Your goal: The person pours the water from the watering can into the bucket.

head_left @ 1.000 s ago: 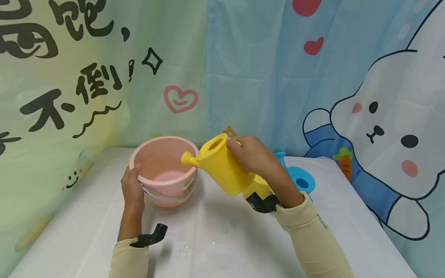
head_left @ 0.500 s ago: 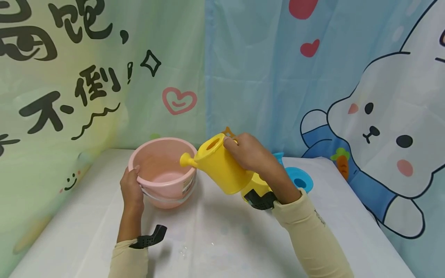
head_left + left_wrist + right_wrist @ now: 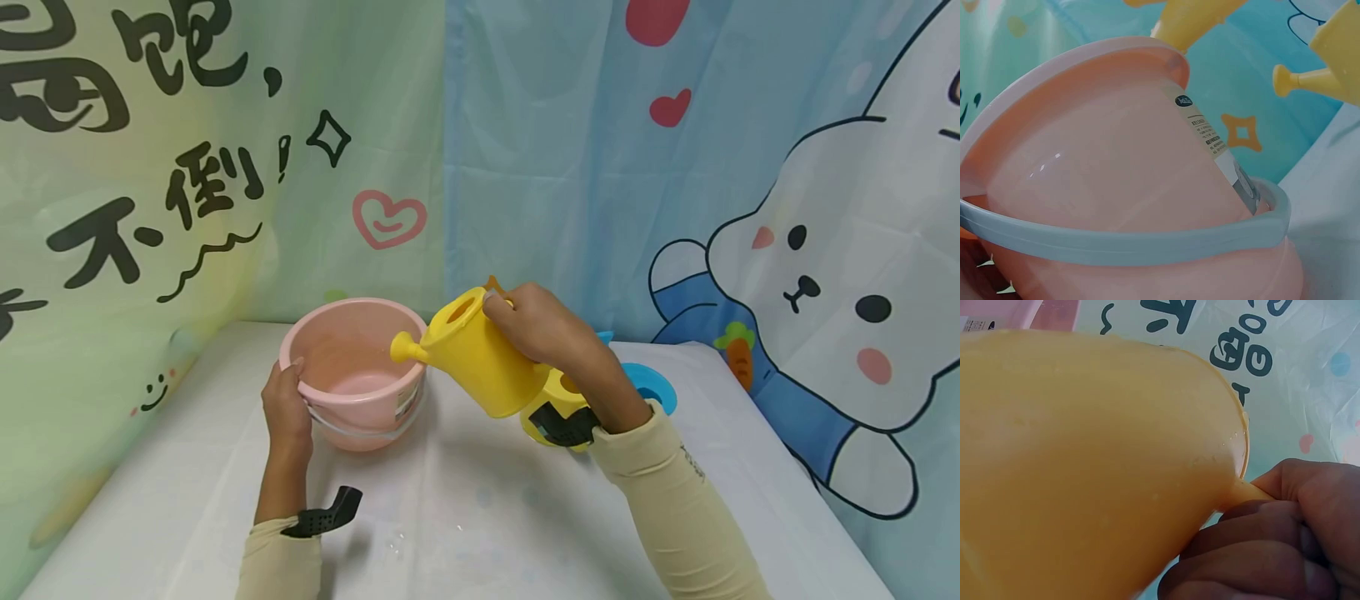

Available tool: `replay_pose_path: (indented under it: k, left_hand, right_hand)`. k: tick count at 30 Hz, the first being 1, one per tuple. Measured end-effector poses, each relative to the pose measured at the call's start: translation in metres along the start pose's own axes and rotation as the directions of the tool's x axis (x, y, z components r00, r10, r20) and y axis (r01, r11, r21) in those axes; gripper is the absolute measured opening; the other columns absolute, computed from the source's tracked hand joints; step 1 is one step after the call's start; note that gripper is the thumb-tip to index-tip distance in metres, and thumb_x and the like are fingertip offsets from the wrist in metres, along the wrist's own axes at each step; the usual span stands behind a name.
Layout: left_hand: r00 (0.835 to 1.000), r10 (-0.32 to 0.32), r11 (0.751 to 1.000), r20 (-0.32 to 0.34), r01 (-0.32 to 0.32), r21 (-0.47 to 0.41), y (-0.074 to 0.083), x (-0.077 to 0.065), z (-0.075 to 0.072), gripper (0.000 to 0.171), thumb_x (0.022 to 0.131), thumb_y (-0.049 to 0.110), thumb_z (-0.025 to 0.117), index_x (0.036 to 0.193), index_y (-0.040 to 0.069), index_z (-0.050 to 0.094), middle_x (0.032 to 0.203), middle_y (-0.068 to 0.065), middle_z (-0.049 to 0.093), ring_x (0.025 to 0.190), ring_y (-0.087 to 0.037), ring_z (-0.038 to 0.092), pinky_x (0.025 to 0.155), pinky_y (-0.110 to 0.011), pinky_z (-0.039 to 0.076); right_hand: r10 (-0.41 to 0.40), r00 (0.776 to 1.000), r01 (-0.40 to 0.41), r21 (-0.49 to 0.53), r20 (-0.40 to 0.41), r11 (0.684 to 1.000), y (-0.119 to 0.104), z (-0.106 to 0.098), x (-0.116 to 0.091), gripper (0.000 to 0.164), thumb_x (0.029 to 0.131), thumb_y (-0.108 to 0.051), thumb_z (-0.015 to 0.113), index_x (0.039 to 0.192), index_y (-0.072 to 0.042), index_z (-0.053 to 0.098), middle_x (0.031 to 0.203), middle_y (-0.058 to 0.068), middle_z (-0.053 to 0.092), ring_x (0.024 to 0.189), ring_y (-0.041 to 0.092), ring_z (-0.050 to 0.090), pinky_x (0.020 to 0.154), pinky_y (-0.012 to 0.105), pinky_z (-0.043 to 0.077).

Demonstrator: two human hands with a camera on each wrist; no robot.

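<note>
Head view: the pink bucket (image 3: 348, 414) is gripped at its rim (image 3: 360, 397) by the left hand (image 3: 287, 402); the yellow watering can (image 3: 483, 358) is held tilted toward it by the right hand (image 3: 542, 332). Left wrist: the bail (image 3: 1122, 247) is shown. Right wrist: the can's handle (image 3: 1244, 495) is wrapped by curled fingers (image 3: 1241, 544).

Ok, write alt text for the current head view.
A person's right hand holds a tilted yellow watering can, its spout pointed at a pink bucket gripped by the left hand. Another yellow item and a blue item, partly hidden by the right arm, sit on a white table.
</note>
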State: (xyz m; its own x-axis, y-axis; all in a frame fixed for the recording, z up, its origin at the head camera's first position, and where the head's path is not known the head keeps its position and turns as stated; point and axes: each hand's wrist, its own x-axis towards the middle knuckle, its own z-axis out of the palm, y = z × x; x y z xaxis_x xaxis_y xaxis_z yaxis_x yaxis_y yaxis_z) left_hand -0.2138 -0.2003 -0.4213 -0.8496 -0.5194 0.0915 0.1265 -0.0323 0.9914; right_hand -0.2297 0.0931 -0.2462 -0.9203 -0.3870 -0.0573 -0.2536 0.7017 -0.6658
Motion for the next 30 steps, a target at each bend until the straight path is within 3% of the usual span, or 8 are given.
replay_pose_path:
  k: [6,17,30]
  left_hand:
    - [1.000,0.007,1.000,-0.001,-0.007,-0.023,-0.001,0.002,-0.001,0.049,0.101,0.023,0.036,0.144,0.001,0.044,0.146,-0.012,0.045,0.134,-0.026,0.038,0.111,-0.039,0.026]
    - [1.000,0.003,1.000,0.009,-0.002,-0.020,-0.003,0.002,-0.001,0.050,0.102,0.026,0.035,0.145,0.002,0.043,0.147,-0.012,0.044,0.134,-0.025,0.038,0.111,-0.041,0.026]
    - [1.000,-0.008,1.000,0.012,0.008,-0.013,-0.004,0.004,-0.002,0.051,0.102,0.027,0.035,0.147,0.004,0.041,0.148,-0.010,0.043,0.134,-0.025,0.038,0.110,-0.041,0.027]
  right_hand:
    - [0.022,1.000,-0.022,0.005,0.010,1.000,-0.004,-0.002,0.003,0.045,0.100,-0.035,0.031,0.077,-0.003,0.053,0.069,0.009,0.054,0.060,0.024,0.056,0.057,0.032,0.046]
    - [0.017,0.999,-0.017,0.001,0.031,1.000,-0.003,-0.005,0.008,0.042,0.099,-0.031,0.032,0.066,-0.008,0.043,0.061,0.006,0.046,0.052,0.021,0.048,0.050,0.030,0.040]
    - [0.059,0.995,-0.056,-0.034,0.077,0.998,-0.012,-0.010,0.015,0.044,0.101,-0.034,0.033,0.082,-0.002,0.057,0.072,0.010,0.055,0.061,0.024,0.056,0.056,0.031,0.046]
